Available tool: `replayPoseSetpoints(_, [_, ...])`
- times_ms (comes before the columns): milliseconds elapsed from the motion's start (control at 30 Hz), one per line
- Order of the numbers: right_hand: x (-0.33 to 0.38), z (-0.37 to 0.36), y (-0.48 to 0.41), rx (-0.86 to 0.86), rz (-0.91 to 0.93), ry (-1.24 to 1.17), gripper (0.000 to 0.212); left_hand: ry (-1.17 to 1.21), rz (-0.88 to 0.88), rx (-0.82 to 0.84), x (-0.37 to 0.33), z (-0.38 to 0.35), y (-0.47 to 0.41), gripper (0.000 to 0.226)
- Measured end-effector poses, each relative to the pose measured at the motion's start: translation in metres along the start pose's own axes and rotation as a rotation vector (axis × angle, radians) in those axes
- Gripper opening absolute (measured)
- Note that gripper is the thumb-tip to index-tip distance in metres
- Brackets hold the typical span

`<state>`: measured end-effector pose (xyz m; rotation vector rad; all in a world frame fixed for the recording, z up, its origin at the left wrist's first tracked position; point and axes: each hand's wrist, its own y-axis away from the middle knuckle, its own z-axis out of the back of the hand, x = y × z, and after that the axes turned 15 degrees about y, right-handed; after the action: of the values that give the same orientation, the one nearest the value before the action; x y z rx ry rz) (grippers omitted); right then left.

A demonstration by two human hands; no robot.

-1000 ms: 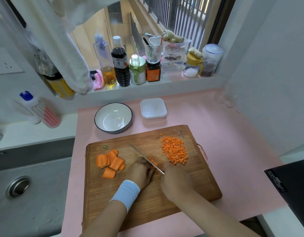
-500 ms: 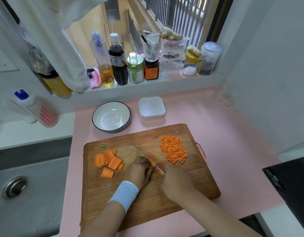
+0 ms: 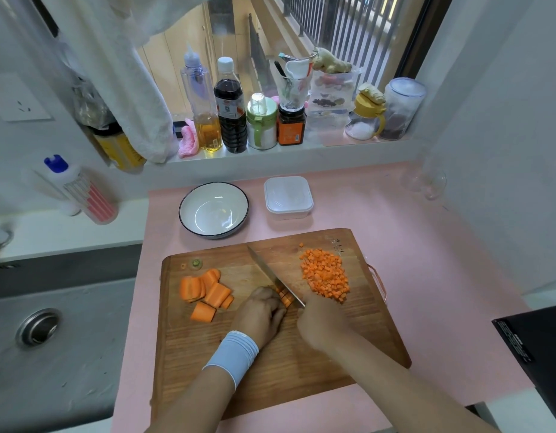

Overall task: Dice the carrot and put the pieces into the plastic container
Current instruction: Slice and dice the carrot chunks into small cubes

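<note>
The left hand (image 3: pixel 260 314), with a pale blue wristband (image 3: pixel 233 351) at the wrist, is curled into a claw. Its fingers are bent under, the knuckles face the blade, and the fingertips press down on a short bundle of carrot strips (image 3: pixel 285 297). Only the right end of the bundle shows past the fingers, and it is already scored into small cubes.

The right hand (image 3: pixel 321 323) is closed in a fist round the handle of the knife (image 3: pixel 274 275); the handle itself is hidden inside the fist. The blade runs up and to the left from this hand, its tip pointing toward the bowl (image 3: pixel 213 210). Near its heel it sits on the carrot strips, just beside the left knuckles.

Both hands work near the middle of the wooden cutting board (image 3: pixel 286 367), which lies on the pink-covered table (image 3: pixel 426 260). To the right of the blade, near the right hand, is a heap of diced carrot (image 3: pixel 325 276), with one stray cube beyond its far edge. To the left of the left hand, apart from it, lie several larger carrot chunks (image 3: pixel 205 290), some leaning on each other.

The plastic container (image 3: pixel 288 196) stands on the table beyond the far edge of the board, beside the bowl and well apart from both hands. A sink (image 3: pixel 51 354) lies to the left of the table.
</note>
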<state>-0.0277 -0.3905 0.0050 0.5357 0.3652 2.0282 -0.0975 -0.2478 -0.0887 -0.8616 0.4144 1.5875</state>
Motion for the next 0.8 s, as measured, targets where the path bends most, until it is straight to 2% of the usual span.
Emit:
replayPoseSetpoints(167, [0.003,0.003,0.012,-0.054,-0.007,0.076,0.017,0.006,-0.005,-0.012,0.0,0.0,0.0,0.007])
replayPoseSetpoints(267, [0.005,0.003,0.026,-0.101,-0.009,0.089,0.017,0.009,-0.028,-0.022,-0.002,0.001,-0.001,0.021])
replayPoseSetpoints(400, [0.004,0.004,0.037,-0.097,-0.002,0.101,0.023,-0.016,-0.017,-0.016,-0.001,0.001,0.0,0.008])
replayPoseSetpoints(500, [0.001,0.005,0.039,-0.091,-0.002,0.118,0.024,-0.019,-0.017,-0.014,0.001,0.0,0.0,0.013])
replayPoseSetpoints(667, [0.001,0.002,0.036,-0.073,-0.01,0.119,0.031,-0.02,-0.006,-0.01,0.0,0.001,0.0,0.006])
replayPoseSetpoints(800, [0.002,0.001,0.028,-0.022,-0.022,0.1,0.024,-0.002,-0.009,-0.018,0.001,0.001,0.0,0.003])
